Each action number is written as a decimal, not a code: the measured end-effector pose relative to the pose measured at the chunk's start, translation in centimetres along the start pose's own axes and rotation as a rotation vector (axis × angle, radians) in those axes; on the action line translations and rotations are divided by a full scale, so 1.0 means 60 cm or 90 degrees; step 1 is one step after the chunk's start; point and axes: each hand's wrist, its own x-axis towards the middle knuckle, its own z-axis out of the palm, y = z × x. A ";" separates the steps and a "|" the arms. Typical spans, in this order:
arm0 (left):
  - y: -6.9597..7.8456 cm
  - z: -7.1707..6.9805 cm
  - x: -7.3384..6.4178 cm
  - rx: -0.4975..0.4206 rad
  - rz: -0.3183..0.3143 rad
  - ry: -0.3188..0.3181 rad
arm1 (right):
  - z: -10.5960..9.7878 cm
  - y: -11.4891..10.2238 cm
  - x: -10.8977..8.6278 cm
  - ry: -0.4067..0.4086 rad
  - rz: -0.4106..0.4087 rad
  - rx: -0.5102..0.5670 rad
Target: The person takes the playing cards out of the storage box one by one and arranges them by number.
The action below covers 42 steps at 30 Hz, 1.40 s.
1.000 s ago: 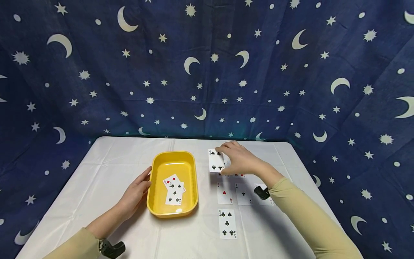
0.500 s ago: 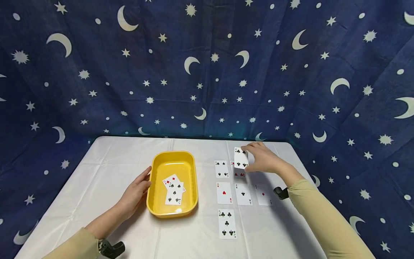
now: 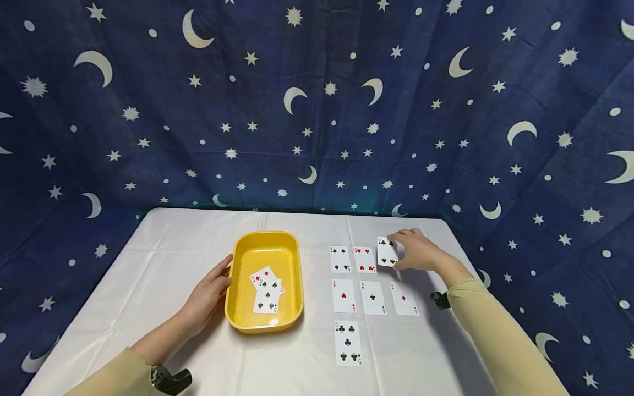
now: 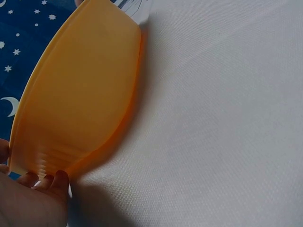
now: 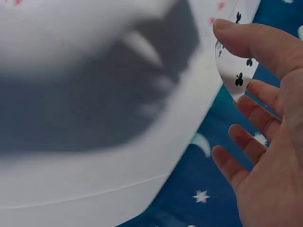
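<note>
In the head view, my right hand (image 3: 418,252) pinches the right edge of a four of clubs (image 3: 385,253) between thumb and fingers. In the right wrist view the card (image 5: 239,78) is bowed, with the other fingers spread loosely. The four of hearts (image 3: 365,259) and four of spades (image 3: 339,258) lie to its left. My left hand (image 3: 205,300) touches the outside of the yellow tray (image 3: 267,250), its fingertips against the wall. Inside the tray, a five of spades (image 3: 266,297) overlaps a red diamonds card (image 3: 261,273).
Nearer the front lie an ace of hearts (image 3: 343,296), an ace of clubs (image 3: 373,298) and an ace of diamonds (image 3: 404,298). A five of clubs (image 3: 348,343) lies below them. A starry blue curtain (image 3: 317,110) hangs behind the white-covered table (image 3: 173,258).
My right hand has carried the four of clubs rightward, past the four of spades and four of hearts, and lowered it toward the table. My left hand has stayed at the tray.
</note>
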 end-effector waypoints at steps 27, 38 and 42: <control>0.004 0.001 -0.001 -0.001 0.002 0.011 | 0.043 0.034 0.012 -0.098 0.068 0.020; 0.003 0.001 -0.001 -0.003 0.008 0.006 | 0.046 0.031 0.013 -0.111 0.085 0.035; 0.003 0.001 -0.002 -0.003 0.005 0.008 | 0.046 0.034 0.011 -0.108 0.069 0.030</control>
